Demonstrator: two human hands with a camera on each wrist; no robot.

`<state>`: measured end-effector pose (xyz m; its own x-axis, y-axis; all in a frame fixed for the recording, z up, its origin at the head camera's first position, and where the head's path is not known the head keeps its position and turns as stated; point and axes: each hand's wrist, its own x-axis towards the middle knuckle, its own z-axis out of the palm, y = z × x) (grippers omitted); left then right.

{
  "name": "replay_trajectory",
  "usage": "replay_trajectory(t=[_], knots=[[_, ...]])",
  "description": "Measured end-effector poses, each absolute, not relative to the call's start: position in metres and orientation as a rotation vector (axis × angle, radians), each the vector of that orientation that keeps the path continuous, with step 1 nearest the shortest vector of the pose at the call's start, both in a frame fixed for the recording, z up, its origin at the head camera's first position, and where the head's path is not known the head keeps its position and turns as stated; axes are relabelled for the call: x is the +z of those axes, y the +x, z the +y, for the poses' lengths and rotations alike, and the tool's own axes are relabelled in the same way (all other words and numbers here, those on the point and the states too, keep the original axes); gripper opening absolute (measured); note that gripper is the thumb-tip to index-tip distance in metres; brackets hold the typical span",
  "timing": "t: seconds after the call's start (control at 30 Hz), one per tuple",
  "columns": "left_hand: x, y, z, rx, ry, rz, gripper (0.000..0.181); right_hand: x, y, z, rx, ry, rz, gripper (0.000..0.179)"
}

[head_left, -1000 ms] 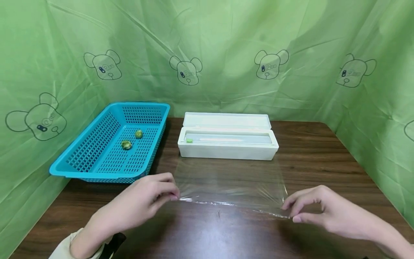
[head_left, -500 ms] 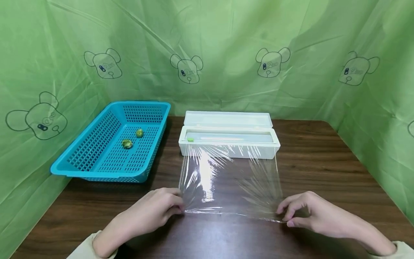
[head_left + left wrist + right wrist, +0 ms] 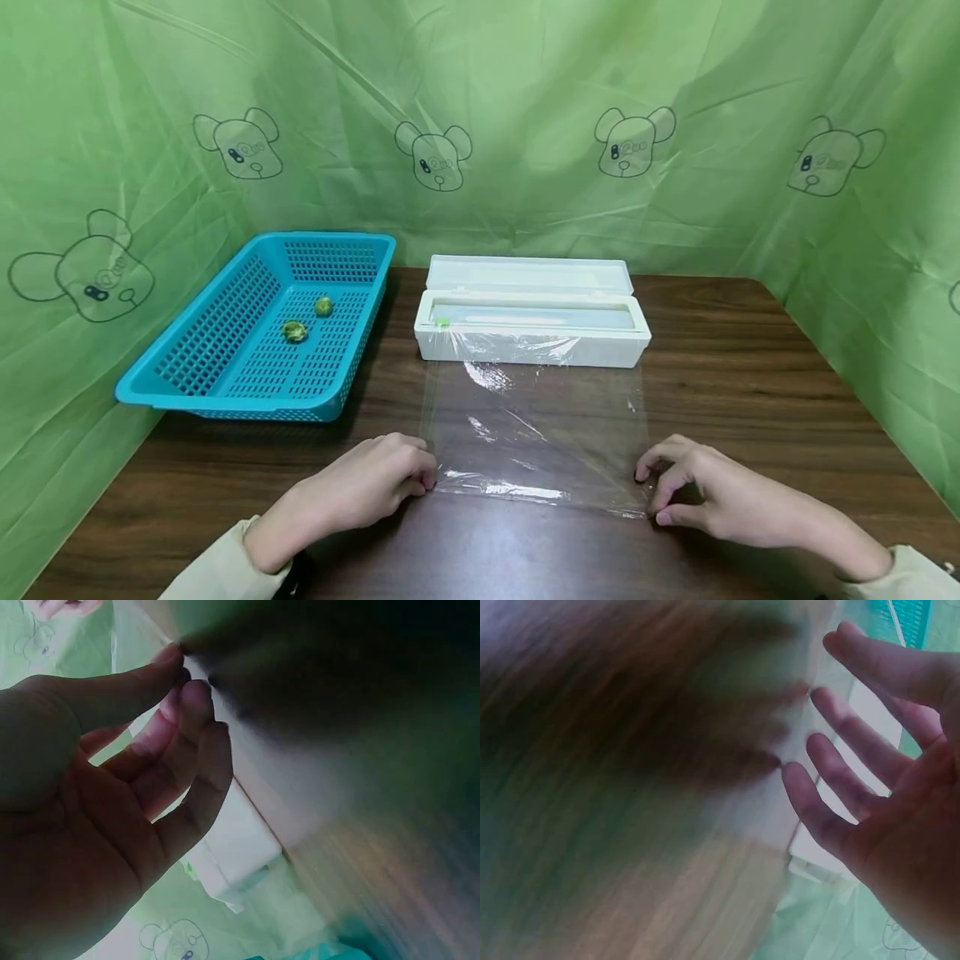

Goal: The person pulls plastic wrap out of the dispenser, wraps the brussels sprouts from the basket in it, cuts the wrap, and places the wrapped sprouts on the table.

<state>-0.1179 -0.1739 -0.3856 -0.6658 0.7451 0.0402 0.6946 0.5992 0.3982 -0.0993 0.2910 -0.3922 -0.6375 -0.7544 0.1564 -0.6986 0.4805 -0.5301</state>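
Observation:
A clear sheet of plastic wrap [image 3: 536,437] stretches from the front of a white plastic wrap dispenser [image 3: 532,346] toward me, low over the table. My left hand [image 3: 375,479] pinches its near left corner between thumb and fingers. At the near right corner my right hand [image 3: 701,492] holds the film, thumb and index tips close together. In the right wrist view, the other fingers [image 3: 806,802] are spread, tips at the tabletop. The left wrist view shows the left fingertips [image 3: 196,701] bunched near the thumb; the film between them is hard to see.
A blue plastic basket [image 3: 225,403] stands at the left with two small green round vegetables [image 3: 295,332] inside. The dispenser's lid [image 3: 528,273] is raised, and a small green slider [image 3: 442,322] sits at its left. Green curtains [image 3: 525,200] surround the dark wooden table [image 3: 750,375].
Both hands have come lower and slightly closer together. The plastic wrap, taut and shiny half a second ago, now lies slacker and lower in front of the dispenser.

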Motion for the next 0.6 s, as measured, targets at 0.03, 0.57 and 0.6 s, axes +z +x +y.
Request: replay_trajectory(t=[0.03,0.57,0.6], knots=[[-0.385,-0.119,-0.174,0.591,1.209,2.677,0.029,-0.393,-0.099,0.291,-0.848,-1.295,2.632,0.021],[-0.382,-0.130,-0.169,0.605,1.130,2.739,0.009,-0.390,-0.106,0.286,-1.101,-1.030,2.534,0.013],[-0.383,-0.130,-0.169,0.595,1.127,2.747,0.009,-0.391,-0.107,0.285,-1.102,-1.036,2.538,0.011]])
